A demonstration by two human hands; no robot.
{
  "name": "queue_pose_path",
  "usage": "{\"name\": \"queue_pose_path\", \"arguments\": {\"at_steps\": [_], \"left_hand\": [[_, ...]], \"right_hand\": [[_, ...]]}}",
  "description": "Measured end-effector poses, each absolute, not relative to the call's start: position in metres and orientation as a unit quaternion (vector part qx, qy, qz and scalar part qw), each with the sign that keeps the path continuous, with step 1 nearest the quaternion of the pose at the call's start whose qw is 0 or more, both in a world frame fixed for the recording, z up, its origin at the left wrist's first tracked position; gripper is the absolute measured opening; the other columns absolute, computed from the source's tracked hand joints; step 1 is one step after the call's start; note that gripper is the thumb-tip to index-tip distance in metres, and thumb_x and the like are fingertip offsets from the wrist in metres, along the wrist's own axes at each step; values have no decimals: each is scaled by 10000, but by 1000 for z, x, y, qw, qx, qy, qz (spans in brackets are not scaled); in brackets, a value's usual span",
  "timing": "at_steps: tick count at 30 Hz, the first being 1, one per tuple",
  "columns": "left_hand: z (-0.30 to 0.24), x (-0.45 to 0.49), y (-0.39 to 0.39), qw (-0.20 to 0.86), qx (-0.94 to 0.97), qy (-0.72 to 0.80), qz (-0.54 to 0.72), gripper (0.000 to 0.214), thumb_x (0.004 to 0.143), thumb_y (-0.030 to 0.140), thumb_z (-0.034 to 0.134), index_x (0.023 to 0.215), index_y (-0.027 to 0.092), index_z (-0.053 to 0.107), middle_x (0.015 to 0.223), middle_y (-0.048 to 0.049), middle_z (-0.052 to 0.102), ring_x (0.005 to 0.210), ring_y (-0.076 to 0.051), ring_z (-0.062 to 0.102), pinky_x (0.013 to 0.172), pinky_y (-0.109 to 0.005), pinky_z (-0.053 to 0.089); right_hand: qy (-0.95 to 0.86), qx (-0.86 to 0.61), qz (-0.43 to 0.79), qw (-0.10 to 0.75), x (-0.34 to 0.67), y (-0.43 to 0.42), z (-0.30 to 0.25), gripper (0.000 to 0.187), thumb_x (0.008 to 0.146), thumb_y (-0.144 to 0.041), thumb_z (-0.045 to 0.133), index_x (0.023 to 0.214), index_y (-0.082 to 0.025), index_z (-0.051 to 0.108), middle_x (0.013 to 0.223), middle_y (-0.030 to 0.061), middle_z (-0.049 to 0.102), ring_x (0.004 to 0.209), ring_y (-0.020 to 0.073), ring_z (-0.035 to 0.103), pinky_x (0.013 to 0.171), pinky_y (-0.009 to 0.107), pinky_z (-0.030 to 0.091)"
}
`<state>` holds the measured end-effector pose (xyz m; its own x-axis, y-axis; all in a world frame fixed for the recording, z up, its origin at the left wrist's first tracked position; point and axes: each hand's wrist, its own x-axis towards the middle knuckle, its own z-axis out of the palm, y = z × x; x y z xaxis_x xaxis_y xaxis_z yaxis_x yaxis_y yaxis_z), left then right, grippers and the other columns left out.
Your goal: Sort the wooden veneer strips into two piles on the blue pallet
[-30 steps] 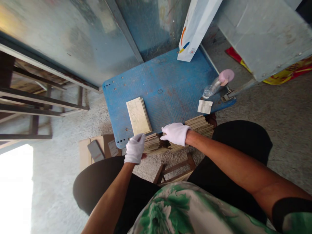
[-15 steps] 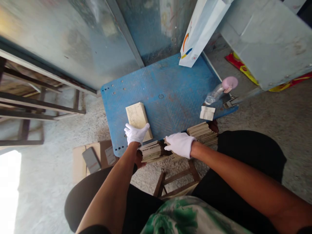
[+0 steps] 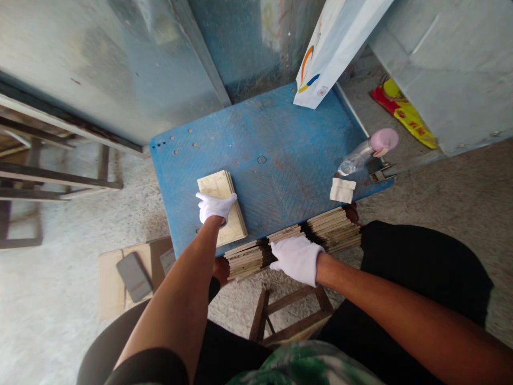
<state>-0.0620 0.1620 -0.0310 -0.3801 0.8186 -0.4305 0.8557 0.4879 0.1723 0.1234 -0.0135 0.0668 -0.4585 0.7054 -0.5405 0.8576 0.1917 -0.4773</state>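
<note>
My left hand (image 3: 215,207), in a white glove, lies on a small pile of thin pale rectangular boards (image 3: 234,231) on the blue table (image 3: 276,187). Its thumb and fingers are spread over the top board. My right hand (image 3: 295,258), also gloved in white, is at the near side of the middle stack of thin slabs (image 3: 285,233), just beyond the table's front edge. Its fingers are bent and close together, and what they hold, if anything, is hidden. Similar stacks stand at its left (image 3: 245,260) and right (image 3: 334,227).
A clear bottle with a pink top (image 3: 363,152) lies on the table's right, near a folded white paper (image 3: 342,190). A tall white bag (image 3: 320,85) stands at the back. A wooden stool (image 3: 290,307) is below, and cardboard with a grey block (image 3: 134,275) lies on the floor left.
My left hand has shifted farther onto the board pile. My right hand has drawn slightly toward my body, uncovering more of the middle stack. The camera view has moved a little.
</note>
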Motion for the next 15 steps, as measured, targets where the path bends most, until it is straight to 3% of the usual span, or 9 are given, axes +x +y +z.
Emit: {"name": "queue_pose_path", "arguments": {"at_steps": [5,15], "left_hand": [[-31,-57,168,229,500,832,-71,1391,485,719,691,1483,30,9,1357,-319,377,1221,-462,437,955,-544,419],[-35,-53,172,208,483,849,-56,1367,453,665,739,1469,58,56,1313,-307,424,1174,-441,495,912,-514,466]], "right_hand": [[758,509,-392,111,121,-14,69,371,860,-419,541,953,-81,663,846,161,700,792,321,682,642,369,517],[750,505,-408,127,122,-11,72,371,872,-406,527,980,-77,659,873,165,702,805,322,680,641,376,519]]}}
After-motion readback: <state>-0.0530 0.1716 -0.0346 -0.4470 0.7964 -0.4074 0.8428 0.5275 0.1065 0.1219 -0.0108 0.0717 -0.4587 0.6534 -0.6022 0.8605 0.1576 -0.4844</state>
